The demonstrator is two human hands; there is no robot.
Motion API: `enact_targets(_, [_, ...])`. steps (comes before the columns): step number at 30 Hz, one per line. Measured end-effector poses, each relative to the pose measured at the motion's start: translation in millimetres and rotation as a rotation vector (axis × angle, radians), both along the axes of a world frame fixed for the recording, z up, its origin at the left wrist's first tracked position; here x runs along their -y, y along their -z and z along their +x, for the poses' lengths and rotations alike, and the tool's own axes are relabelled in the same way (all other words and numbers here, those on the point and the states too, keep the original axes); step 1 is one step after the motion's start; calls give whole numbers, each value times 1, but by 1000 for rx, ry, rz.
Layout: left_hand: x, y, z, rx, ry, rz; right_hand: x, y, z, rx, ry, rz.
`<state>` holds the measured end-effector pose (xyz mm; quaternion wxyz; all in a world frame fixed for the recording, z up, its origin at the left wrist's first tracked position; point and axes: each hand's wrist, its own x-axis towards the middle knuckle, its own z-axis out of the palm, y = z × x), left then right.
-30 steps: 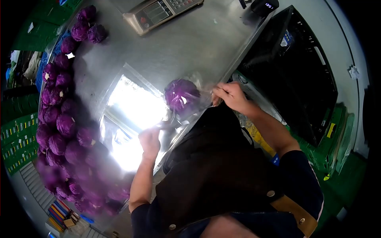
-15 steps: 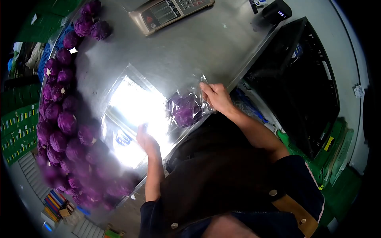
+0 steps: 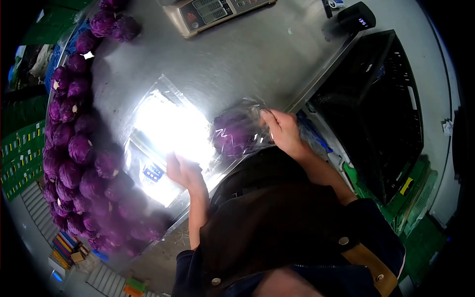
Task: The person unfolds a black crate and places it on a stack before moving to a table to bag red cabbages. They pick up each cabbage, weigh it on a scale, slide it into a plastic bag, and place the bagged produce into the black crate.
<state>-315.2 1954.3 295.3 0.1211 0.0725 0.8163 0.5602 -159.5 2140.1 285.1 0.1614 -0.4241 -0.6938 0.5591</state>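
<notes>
The left hand [image 3: 184, 171] rests on a stack of clear bags [image 3: 166, 131] under strong glare; I cannot tell whether it grips one. A blue label [image 3: 153, 173] there is unreadable. The right hand [image 3: 281, 129] clasps the bagged red cabbage [image 3: 236, 132] at the table [image 3: 247, 59] edge. Loose red cabbages [image 3: 81, 148] line the left side. Farther off, the scale [image 3: 217, 11] shows digits too small to read.

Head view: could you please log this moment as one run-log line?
right hand: grips bagged red cabbage | left hand: on clear bags, grip unclear | loose cabbages: piled at table left
</notes>
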Motion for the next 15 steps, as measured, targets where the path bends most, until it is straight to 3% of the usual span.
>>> enact_targets(5, [-15,7,-9,-8,-40,14,9,3,9,-100,-3,306])
enact_targets(8, [-16,18,-18,73,67,-227,8,-4,10,-52,15,235])
enact_targets(9, [-23,23,-28,95,156,-416,6,1,8,33,45,126])
enact_targets(11, [-42,29,-35,304,224,-507,11,23,16,235,4,-129])
enact_targets(14, [-41,50,-33,498,500,-319,17,25,23,379,-36,-371])
enact_targets(15, [-52,32,-36,548,569,-502,16,21,21,378,-50,-409])
